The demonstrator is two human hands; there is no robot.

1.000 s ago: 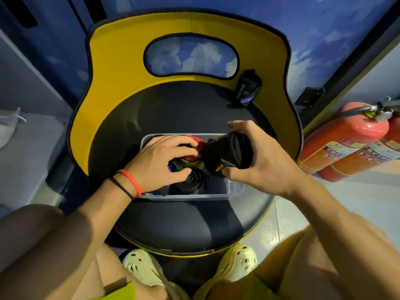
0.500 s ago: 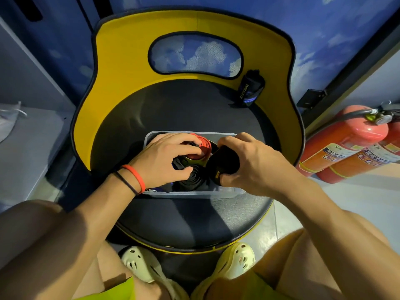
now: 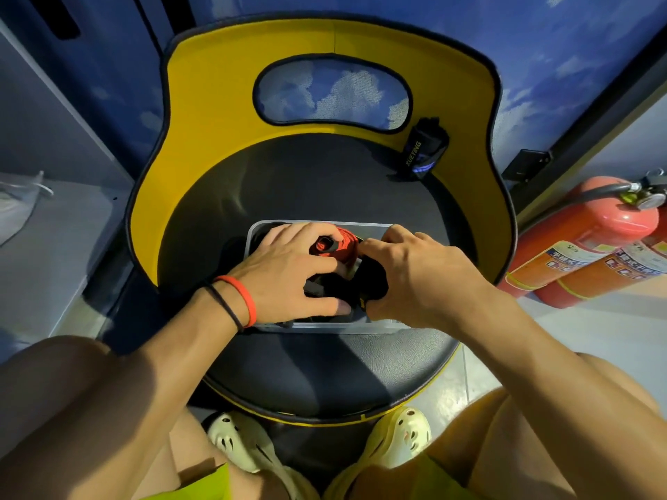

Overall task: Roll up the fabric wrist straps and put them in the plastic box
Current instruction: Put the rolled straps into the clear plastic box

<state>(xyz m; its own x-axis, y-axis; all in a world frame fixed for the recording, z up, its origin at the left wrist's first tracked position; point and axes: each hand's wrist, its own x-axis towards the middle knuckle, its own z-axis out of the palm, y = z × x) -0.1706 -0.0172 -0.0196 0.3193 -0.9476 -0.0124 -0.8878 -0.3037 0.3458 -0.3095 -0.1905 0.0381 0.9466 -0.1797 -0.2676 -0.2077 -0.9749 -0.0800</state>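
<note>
plastic box (image 3: 375, 325): clear, glossy | straps (image 3: 343, 243): woven cloth | seat (image 3: 325, 369): matt leatherette

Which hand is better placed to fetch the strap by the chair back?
Probably the right hand, once it drops its black roll: the strap leans on its side of the chair, while the left hand holds rolls in the box.

Yellow-and-black chair (image 3: 216, 113), orange-red rolled strap (image 3: 343, 247), red extinguishers (image 3: 584, 240), cloud-patterned blue wall (image 3: 541, 48).

Person is wearing an orange-red band (image 3: 248, 299) and a thin black cord (image 3: 225, 305) at the left hand's (image 3: 288, 272) wrist, over the chair seat (image 3: 325, 373). Pale cream perforated clogs (image 3: 400, 440) are showing just below the seat; yellow-green shorts (image 3: 204, 485) are peeking lower still.
</note>
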